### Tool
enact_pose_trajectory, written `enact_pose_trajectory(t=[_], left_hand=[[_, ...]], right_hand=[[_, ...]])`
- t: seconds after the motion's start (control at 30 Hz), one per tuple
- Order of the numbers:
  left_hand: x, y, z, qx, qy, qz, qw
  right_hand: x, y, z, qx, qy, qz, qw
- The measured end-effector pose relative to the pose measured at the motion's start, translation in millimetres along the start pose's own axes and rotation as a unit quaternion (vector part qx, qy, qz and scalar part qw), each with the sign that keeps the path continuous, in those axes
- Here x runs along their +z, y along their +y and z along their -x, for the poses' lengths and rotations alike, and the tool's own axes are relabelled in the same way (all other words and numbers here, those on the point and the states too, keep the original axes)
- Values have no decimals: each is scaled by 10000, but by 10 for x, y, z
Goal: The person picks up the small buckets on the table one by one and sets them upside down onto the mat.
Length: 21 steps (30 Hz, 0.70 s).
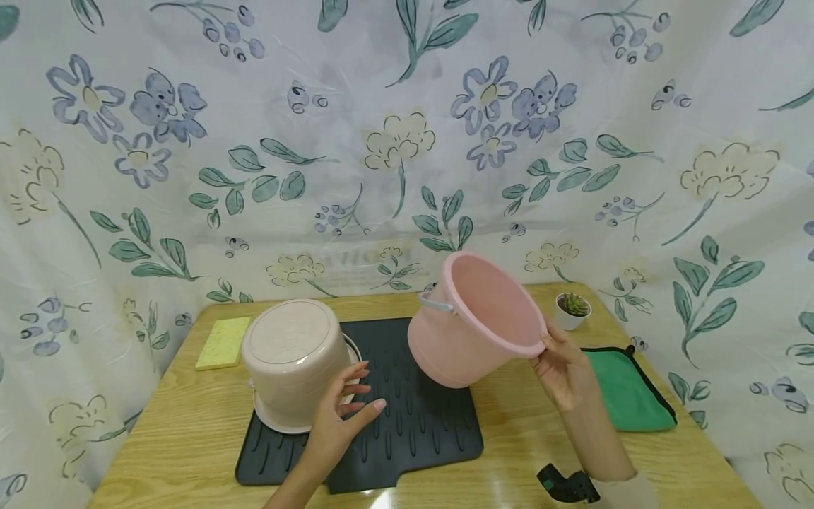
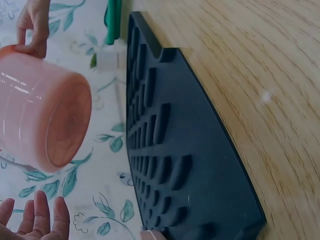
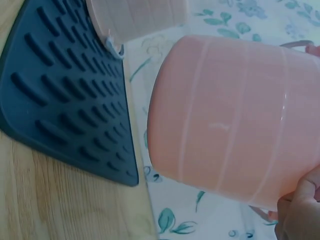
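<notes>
A pink bucket (image 1: 439, 346) is held tilted above the right part of a dark ridged drying mat (image 1: 407, 424), its mouth facing up and right. My right hand (image 1: 566, 367) pinches its rim, thumb on the outside; the right wrist view shows the same grip (image 3: 300, 210). A grey handle (image 1: 435, 302) hangs at the bucket's far side. To the left, a cream bucket (image 1: 292, 353) stands upside down on the mat. My left hand (image 1: 340, 413) is beside it with fingers spread and holds nothing. In the left wrist view those fingers (image 2: 42, 215) are extended below the pink bucket (image 2: 45, 110).
A yellow sponge cloth (image 1: 222, 343) lies on the wooden table (image 1: 172, 417) at the back left. At the right are a small potted succulent (image 1: 572, 311) and a green cloth (image 1: 626, 392) with black edging. A floral curtain (image 1: 407, 198) hangs behind the table.
</notes>
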<state>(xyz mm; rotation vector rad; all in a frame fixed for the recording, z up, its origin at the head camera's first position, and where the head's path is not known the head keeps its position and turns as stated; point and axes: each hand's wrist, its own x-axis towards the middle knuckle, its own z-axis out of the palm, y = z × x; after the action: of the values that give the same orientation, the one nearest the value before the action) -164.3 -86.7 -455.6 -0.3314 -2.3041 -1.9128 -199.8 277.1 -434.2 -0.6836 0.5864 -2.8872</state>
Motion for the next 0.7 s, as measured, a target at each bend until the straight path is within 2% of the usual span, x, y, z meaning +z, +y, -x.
enact_pose_trajectory(t=[0.3,0.53,0.7], left_hand=[[47,-25,-27,-229,18,119,9997],[59,-61,-52,-396,-11,179,9991],[75,-74,-65,-334,-28,249,9991]], right_hand=[[75,66,39,71,-36,-200,9998],[115,133,78,176,-294,-259,9991],[127,167,101,182,-388,-455,9980]])
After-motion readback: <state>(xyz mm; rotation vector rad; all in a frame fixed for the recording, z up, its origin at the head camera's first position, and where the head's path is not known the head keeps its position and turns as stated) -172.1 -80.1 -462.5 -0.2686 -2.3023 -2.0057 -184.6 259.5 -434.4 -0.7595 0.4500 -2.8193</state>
